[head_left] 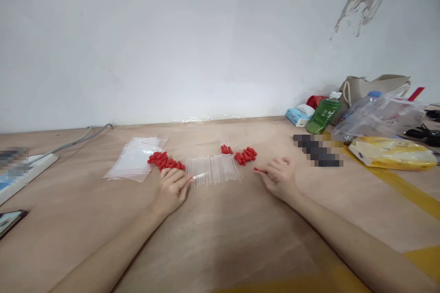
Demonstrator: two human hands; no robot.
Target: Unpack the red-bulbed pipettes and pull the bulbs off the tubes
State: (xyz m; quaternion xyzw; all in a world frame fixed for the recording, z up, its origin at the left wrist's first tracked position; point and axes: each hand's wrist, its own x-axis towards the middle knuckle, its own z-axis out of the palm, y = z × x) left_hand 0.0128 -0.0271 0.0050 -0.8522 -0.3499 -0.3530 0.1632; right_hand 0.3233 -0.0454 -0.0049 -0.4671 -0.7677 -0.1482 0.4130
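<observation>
My left hand (174,185) rests on the brown table and pinches a clear plastic tube (200,176) that points right. My right hand (279,176) is closed on a small red cap (260,170) that sticks out to the left. Between the two hands lies a row of several clear tubes (215,168). Red caps lie in three heaps: one (165,161) just above my left hand, a small one (226,149) behind the tubes, and one (245,154) left of my right hand.
A stack of clear plastic bags (134,158) lies at the left. A green bottle (323,116), a tissue pack (297,116), a beige bag (371,87), clear bags and a yellow packet (392,152) crowd the right. A cable and a white board (27,171) sit far left.
</observation>
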